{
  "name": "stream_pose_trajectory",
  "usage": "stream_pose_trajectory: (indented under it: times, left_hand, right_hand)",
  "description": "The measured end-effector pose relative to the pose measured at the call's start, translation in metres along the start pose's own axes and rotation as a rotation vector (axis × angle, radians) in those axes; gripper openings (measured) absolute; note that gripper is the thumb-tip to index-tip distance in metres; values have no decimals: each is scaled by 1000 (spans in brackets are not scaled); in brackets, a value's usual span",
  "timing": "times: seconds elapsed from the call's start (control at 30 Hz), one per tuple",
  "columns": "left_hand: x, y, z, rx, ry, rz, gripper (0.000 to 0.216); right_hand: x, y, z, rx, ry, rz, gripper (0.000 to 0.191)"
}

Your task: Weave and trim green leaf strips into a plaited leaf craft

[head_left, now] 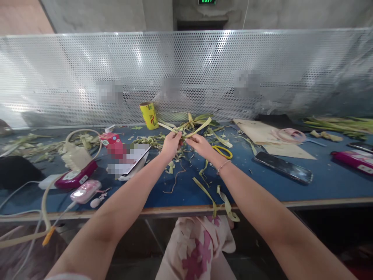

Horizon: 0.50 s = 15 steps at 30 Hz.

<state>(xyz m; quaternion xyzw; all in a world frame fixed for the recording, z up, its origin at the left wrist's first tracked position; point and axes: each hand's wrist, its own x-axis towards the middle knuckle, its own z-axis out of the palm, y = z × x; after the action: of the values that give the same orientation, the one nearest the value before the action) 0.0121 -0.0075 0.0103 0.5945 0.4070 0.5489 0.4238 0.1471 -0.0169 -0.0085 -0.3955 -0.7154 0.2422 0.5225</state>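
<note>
Both my arms reach out over a blue table. My left hand and my right hand meet at the middle of the table, fingers pinched together on yellow-green palm leaf strips that fan out left and right above them. A bracelet sits on my right wrist. Yellow scissors lie just right of my right hand.
Leaf scraps litter the table and hang over its front edge. A yellow can stands at the back. Phones, a pink device, cables and a power bank lie left; cardboard and long leaves lie right. A perforated metal screen backs the table.
</note>
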Motion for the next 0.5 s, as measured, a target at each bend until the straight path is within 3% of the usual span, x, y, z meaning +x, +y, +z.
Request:
stream_pose_trajectory:
  times: [0.23,0.5]
  left_hand:
    - [-3,-2,6,-72,-104,-27,19]
    - [-9,7,7,-57,-50,-31,14]
  right_hand:
    - [0,3,-3,-10,71,-57,29]
    - [-5,-7,-3,-177,59,-204,25]
